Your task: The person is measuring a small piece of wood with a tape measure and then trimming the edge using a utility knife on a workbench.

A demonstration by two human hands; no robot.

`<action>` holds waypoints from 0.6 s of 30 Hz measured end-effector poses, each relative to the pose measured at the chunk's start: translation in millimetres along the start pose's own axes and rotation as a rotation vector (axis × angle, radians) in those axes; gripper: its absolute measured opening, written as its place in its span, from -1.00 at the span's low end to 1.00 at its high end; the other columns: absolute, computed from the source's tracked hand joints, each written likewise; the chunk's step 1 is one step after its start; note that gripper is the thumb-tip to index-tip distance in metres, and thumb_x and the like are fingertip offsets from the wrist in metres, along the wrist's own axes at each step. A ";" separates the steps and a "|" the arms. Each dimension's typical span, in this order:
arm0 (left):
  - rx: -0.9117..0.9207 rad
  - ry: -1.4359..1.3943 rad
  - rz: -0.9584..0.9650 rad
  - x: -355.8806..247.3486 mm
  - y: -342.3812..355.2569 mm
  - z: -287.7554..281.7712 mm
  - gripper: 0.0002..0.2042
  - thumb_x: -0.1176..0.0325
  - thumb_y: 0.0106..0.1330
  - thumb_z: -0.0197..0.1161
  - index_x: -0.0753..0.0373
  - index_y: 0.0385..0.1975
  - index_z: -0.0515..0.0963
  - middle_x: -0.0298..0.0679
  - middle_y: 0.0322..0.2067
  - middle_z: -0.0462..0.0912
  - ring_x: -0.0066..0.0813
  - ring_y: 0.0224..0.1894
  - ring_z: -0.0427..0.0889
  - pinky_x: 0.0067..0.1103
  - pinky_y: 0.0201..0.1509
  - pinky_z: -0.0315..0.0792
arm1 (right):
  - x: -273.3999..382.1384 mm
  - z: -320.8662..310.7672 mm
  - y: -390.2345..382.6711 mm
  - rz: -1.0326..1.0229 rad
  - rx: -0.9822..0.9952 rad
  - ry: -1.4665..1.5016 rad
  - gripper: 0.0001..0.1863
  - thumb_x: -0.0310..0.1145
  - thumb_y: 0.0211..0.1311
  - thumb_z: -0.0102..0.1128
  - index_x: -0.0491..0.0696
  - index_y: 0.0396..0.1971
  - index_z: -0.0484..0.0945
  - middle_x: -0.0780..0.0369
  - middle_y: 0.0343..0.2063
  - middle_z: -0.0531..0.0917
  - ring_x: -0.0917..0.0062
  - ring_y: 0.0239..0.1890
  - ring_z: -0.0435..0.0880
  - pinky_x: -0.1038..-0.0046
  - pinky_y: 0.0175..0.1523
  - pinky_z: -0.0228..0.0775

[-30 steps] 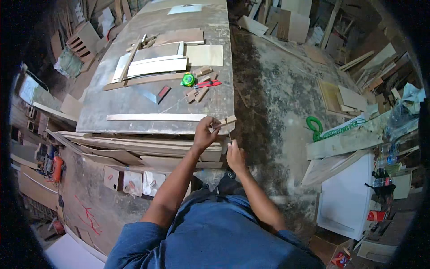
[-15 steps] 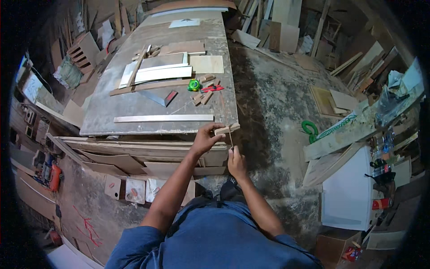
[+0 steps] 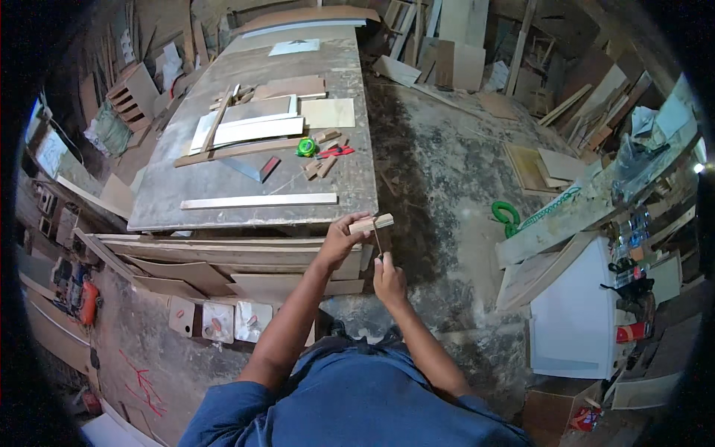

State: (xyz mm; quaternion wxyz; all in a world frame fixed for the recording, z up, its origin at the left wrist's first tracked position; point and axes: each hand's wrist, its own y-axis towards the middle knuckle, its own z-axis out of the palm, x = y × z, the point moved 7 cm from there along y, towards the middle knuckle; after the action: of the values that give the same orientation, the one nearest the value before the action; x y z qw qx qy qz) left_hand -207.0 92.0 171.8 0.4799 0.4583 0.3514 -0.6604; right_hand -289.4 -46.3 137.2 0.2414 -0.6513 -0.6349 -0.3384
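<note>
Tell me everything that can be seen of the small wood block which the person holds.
The block is a short, pale piece of bare wood, rectangular and lying nearly level, just off the near corner of the table. The left hand pinches its left end with the fingers; its right end sticks out free. A thin dark stick runs from under it down to the right hand. Finer detail is too small to tell.
</note>
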 end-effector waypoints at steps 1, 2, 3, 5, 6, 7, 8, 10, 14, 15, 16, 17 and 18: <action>-0.025 0.019 0.041 2.4 2.1 0.9 -0.60 0.50 0.22 0.29 0.33 0.08 0.47 -0.29 -0.10 0.61 -0.56 -0.08 0.57 -0.60 0.04 0.46 | -5.0 0.3 -0.1 0.042 0.098 -0.016 -0.44 -0.09 0.45 -0.17 -0.28 0.17 0.29 -0.17 -0.36 0.62 -0.08 -0.29 0.61 0.06 -0.22 0.43; 0.009 0.043 0.066 10.4 5.9 3.0 -0.58 0.50 0.20 0.31 0.34 0.09 0.45 -0.29 -0.09 0.61 -0.57 -0.08 0.56 -0.62 -0.01 0.48 | -5.1 -6.7 -1.5 -0.060 -0.024 0.052 -0.45 -0.10 0.42 -0.13 -0.28 0.17 0.31 -0.15 -0.46 0.61 -0.06 -0.38 0.62 0.06 -0.26 0.44; 0.022 0.044 0.067 13.0 9.9 15.2 -0.58 0.50 0.20 0.31 0.34 0.09 0.45 -0.29 -0.09 0.61 -0.57 -0.08 0.56 -0.62 -0.01 0.48 | -6.5 -19.2 -0.5 -0.056 -0.036 0.050 -0.45 -0.10 0.42 -0.13 -0.28 0.17 0.31 -0.15 -0.46 0.61 -0.06 -0.38 0.62 0.06 -0.26 0.44; -0.016 -0.028 -0.011 21.3 13.4 30.5 -0.57 0.51 0.20 0.32 0.33 0.09 0.44 -0.29 -0.08 0.61 -0.61 -0.09 0.55 -0.65 -0.04 0.48 | -4.0 -43.1 -1.8 0.007 -0.021 0.072 -0.51 -0.09 0.40 -0.09 -0.28 -0.02 0.41 -0.09 -0.53 0.55 0.00 -0.46 0.57 0.12 -0.34 0.38; -0.009 -0.060 0.036 19.2 15.5 46.4 -0.58 0.51 0.19 0.32 0.33 0.08 0.45 -0.31 -0.10 0.61 -0.63 -0.14 0.56 -0.66 -0.07 0.47 | -12.9 -49.2 -0.8 0.011 -0.028 0.072 -0.51 -0.09 0.40 -0.09 -0.28 -0.02 0.41 -0.09 -0.53 0.55 0.00 -0.46 0.57 0.12 -0.34 0.38; -0.003 -0.059 0.034 19.3 18.9 59.7 -0.58 0.51 0.19 0.32 0.33 0.08 0.45 -0.31 -0.10 0.61 -0.63 -0.14 0.56 -0.66 -0.07 0.47 | -18.5 -59.2 1.6 -0.053 -0.109 0.145 -0.57 -0.09 0.41 -0.08 -0.24 -0.18 0.40 0.00 -0.59 0.47 0.12 -0.53 0.50 0.17 -0.38 0.31; 0.001 -0.014 0.058 16.9 22.9 71.2 -0.58 0.51 0.19 0.32 0.32 0.07 0.45 -0.31 -0.11 0.62 -0.63 -0.15 0.56 -0.67 -0.07 0.47 | -24.4 -69.8 3.7 -0.118 -0.189 0.218 -0.60 -0.10 0.41 -0.07 -0.20 -0.34 0.40 0.10 -0.64 0.39 0.23 -0.59 0.42 0.23 -0.43 0.24; 0.005 0.087 0.143 14.5 30.1 89.4 -0.60 0.51 0.20 0.31 0.31 0.06 0.47 -0.31 -0.12 0.62 -0.63 -0.18 0.58 -0.68 -0.06 0.46 | -57.3 -74.5 13.1 -0.011 -0.085 0.346 -0.60 -0.07 0.41 -0.07 -0.16 -0.36 0.41 0.17 -0.62 0.45 0.37 -0.56 0.48 0.32 -0.43 0.29; -0.070 0.102 0.080 19.9 34.7 112.8 -0.62 0.56 0.18 0.31 0.32 0.03 0.50 -0.33 -0.11 0.63 -0.63 -0.14 0.58 -0.65 -0.04 0.47 | -90.4 -79.0 26.1 0.055 0.053 0.638 -0.58 -0.06 0.44 -0.09 -0.07 -0.52 0.34 0.38 -0.64 0.31 0.69 -0.58 0.30 0.53 -0.44 0.21; -0.084 0.102 0.082 18.1 33.3 118.8 -0.62 0.56 0.18 0.31 0.32 0.03 0.50 -0.33 -0.11 0.63 -0.63 -0.14 0.58 -0.65 -0.04 0.47 | -93.3 -83.0 27.0 0.010 0.039 0.650 -0.58 -0.05 0.45 -0.10 -0.05 -0.55 0.33 0.40 -0.63 0.31 0.70 -0.59 0.28 0.54 -0.44 0.18; -0.132 0.121 0.065 16.2 31.7 122.1 -0.62 0.57 0.17 0.31 0.32 0.02 0.51 -0.31 -0.10 0.63 -0.61 -0.12 0.58 -0.64 -0.02 0.47 | -98.8 -85.4 28.5 0.027 0.026 0.600 -0.56 -0.03 0.45 -0.12 -0.02 -0.57 0.33 0.41 -0.63 0.31 0.72 -0.58 0.29 0.56 -0.45 0.14; -0.181 0.140 0.048 15.8 30.6 124.0 -0.62 0.59 0.16 0.31 0.33 0.02 0.51 -0.30 -0.09 0.63 -0.60 -0.10 0.58 -0.63 0.00 0.48 | -103.0 -83.7 30.5 0.024 0.041 0.601 -0.56 -0.03 0.45 -0.12 -0.02 -0.57 0.33 0.41 -0.63 0.31 0.72 -0.58 0.29 0.56 -0.45 0.14; -0.195 0.189 0.135 9.3 29.8 126.7 -0.60 0.62 0.15 0.31 0.32 0.02 0.50 -0.29 -0.08 0.63 -0.59 -0.09 0.58 -0.64 0.01 0.48 | -107.0 -80.3 32.9 0.050 0.047 0.664 -0.55 -0.01 0.45 -0.13 -0.02 -0.57 0.33 0.42 -0.63 0.31 0.73 -0.58 0.28 0.56 -0.46 0.13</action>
State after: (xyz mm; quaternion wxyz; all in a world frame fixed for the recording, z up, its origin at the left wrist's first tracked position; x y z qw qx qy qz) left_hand -213.5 -34.1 204.4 0.5303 0.4921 0.4260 -0.5433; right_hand -263.9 -179.5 113.6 0.4582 -0.5152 -0.5129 -0.5115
